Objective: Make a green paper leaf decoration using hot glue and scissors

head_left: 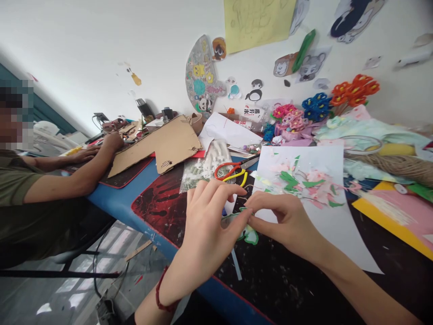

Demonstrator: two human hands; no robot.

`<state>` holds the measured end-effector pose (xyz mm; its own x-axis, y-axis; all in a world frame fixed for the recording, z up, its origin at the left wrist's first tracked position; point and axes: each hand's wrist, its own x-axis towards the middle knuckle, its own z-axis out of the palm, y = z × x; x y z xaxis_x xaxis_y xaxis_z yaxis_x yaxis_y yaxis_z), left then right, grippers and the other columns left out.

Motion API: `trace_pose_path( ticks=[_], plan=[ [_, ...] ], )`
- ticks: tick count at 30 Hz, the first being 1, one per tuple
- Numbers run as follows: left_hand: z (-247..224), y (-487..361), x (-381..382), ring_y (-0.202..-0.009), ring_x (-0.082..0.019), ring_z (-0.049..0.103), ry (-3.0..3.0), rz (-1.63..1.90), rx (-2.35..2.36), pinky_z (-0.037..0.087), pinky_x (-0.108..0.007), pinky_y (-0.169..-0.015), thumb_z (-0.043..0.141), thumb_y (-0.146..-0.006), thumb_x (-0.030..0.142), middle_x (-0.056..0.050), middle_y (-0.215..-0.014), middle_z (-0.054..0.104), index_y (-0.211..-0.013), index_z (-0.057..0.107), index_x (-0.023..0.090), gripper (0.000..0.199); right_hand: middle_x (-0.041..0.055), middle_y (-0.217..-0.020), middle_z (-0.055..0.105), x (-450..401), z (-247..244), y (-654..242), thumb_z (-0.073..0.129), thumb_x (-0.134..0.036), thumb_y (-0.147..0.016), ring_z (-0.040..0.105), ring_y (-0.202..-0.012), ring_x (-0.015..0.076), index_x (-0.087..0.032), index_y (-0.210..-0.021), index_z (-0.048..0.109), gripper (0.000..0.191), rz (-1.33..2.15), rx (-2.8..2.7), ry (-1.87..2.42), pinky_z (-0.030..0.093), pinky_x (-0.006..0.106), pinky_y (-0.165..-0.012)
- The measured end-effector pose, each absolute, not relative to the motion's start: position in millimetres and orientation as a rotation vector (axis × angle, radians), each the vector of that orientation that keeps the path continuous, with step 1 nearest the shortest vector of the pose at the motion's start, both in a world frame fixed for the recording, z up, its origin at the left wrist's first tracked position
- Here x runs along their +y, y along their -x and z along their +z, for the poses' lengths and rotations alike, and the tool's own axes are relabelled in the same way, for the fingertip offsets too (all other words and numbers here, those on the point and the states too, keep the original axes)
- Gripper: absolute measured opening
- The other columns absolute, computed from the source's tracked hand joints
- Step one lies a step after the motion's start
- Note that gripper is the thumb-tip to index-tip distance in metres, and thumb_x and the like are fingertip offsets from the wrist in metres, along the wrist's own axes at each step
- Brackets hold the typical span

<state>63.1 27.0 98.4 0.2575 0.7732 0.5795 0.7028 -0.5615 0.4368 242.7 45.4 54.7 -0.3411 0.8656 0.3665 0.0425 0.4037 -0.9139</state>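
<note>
My two hands meet just right of the frame's centre. The right hand (pixel 284 216) pinches a small white piece edged in green (pixel 251 236) between thumb and forefinger; the piece hangs just below the fingertips, partly hidden. The left hand (pixel 209 221) puts its thumb tip against that same spot, its forefinger arched above, and I cannot tell whether it grips the piece too. A dark red bracelet (pixel 158 291) circles the left wrist.

Below my fingers, a narrow pale strip (pixel 237 265) lies on a dark mat (pixel 270 280), which covers part of the blue surface (pixel 149 194). Just above the left hand I see scissors (pixel 248 163) with orange and yellow handles, beside a clear bag (pixel 199 171) of pale stems. Right of centre, a white sheet (pixel 338 225) carries scattered pink and green scraps (pixel 320 185).

At the right edge lies coiled twine (pixel 402 165). In the upper right stand orange flowers (pixel 355 91) and blue flowers (pixel 317 107). Left of centre rests a cut cardboard piece (pixel 176 142), near a seated person (pixel 20 194) at the left edge.
</note>
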Motion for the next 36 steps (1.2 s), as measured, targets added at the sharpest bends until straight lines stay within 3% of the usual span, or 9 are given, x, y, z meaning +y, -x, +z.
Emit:
trace_pose_path(
  ticks=[20, 24, 27, 32, 36],
  plan=[
    [107.1, -83.5, 46.2, -0.082, -0.018, 0.056, -2.276, 1.405, 1.332, 0.037, -0.035, -0.077, 0.068, -0.089, 0.010, 0.002, -0.085, 0.063, -0.100, 0.064, 0.022, 0.016, 0.0027, -0.075, 0.069, 49.2, 63.5, -261.0, 0.074, -0.023, -0.087, 0.059, -0.072, 0.0177, -0.019, -0.077, 0.074, 0.011, 1.018, -1.564, 0.788, 0.044, 0.034, -0.072],
    [107.9, -96.3, 52.3, -0.090, -0.021, 0.059, -2.258, 1.321, 1.212, 0.039, -0.036, -0.083, 0.072, -0.090, 0.019, 0.000, -0.089, 0.067, -0.101, 0.068, 0.023, 0.012, 0.0032, -0.076, 0.069, 51.6, 68.3, -273.7, 0.074, -0.024, -0.088, 0.059, -0.075, 0.0187, -0.019, -0.080, 0.076, 0.009, 0.991, -1.547, 0.740, 0.045, 0.034, -0.073],
    [107.4, -109.0, 56.4, -0.088, -0.020, 0.060, -2.185, 1.256, 1.117, 0.041, -0.035, -0.082, 0.073, -0.089, 0.021, 0.001, -0.085, 0.070, -0.088, 0.069, 0.023, 0.004, 0.0037, -0.078, 0.071, 53.4, 70.8, -283.6, 0.074, -0.024, -0.088, 0.061, -0.077, 0.0196, -0.020, -0.079, 0.076, 0.010, 0.955, -1.525, 0.717, 0.045, 0.035, -0.075],
    [109.3, -127.1, 56.6, -0.084, -0.020, 0.060, -1.972, 1.319, 1.103, 0.043, -0.035, -0.078, 0.059, -0.097, 0.022, 0.000, -0.089, 0.072, -0.092, 0.068, 0.023, 0.011, 0.0015, -0.068, 0.066, 54.3, 73.1, -295.4, 0.075, -0.024, -0.087, 0.056, -0.070, 0.0178, -0.020, -0.068, 0.070, 0.020, 0.898, -1.505, 0.746, 0.044, 0.034, -0.071],
    [110.9, -136.9, 53.4, -0.085, -0.020, 0.060, -1.995, 1.330, 1.097, 0.042, -0.036, -0.080, 0.068, -0.092, 0.025, 0.001, -0.087, 0.073, -0.087, 0.069, 0.024, 0.005, 0.0037, -0.072, 0.067, 53.3, 76.1, -300.0, 0.075, -0.028, -0.087, 0.058, -0.073, 0.0196, -0.019, -0.071, 0.071, 0.018, 0.891, -1.510, 0.749, 0.044, 0.035, -0.072]
  ],
)
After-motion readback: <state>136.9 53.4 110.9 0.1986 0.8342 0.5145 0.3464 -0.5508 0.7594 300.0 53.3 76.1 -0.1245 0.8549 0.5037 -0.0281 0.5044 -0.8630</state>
